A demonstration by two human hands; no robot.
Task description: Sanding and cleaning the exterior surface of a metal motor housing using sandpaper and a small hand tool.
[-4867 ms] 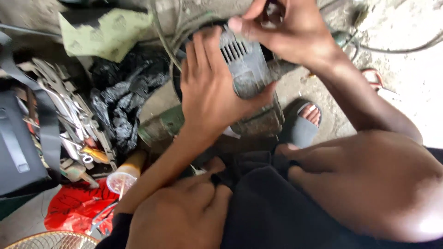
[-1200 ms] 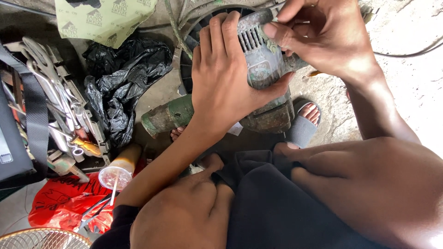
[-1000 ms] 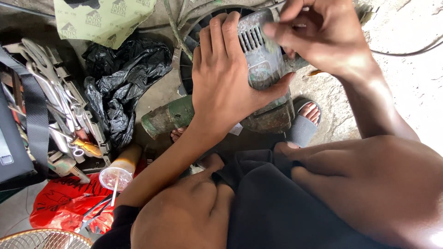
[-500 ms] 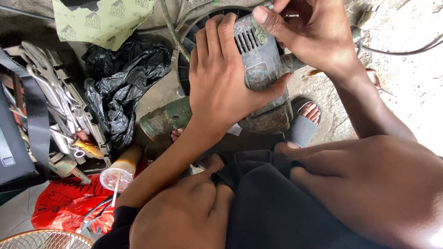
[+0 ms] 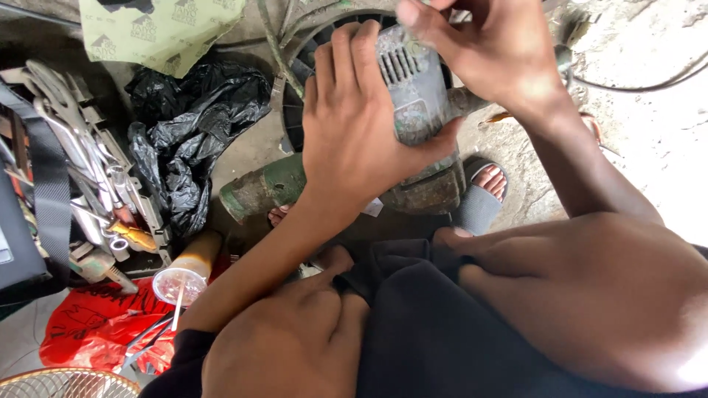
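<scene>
My left hand [image 5: 358, 125] wraps around a worn grey power-tool body [image 5: 415, 96] with cooling slots, thumb on its right side. My right hand [image 5: 490, 51] is at the tool's top end, fingers pinched over its upper edge; what they pinch is hidden. The tool stands on a dirty green and grey motor housing [image 5: 295, 184] lying on the ground between my feet. A round black slotted part [image 5: 299, 81] shows behind my left hand.
A crumpled black plastic bag [image 5: 192, 140] lies to the left, with a rack of wrenches and pliers [image 5: 88, 177] beyond it. A clear plastic cup [image 5: 179, 284], red bag [image 5: 96, 332], fan grille [image 5: 66, 383] and green paper sheet [image 5: 158, 29] surround them. A cable [image 5: 641, 85] crosses the concrete at right.
My right hand has shifted from the tool's slotted side up to its top end. The left hand keeps its grip, and the view has drifted slightly.
</scene>
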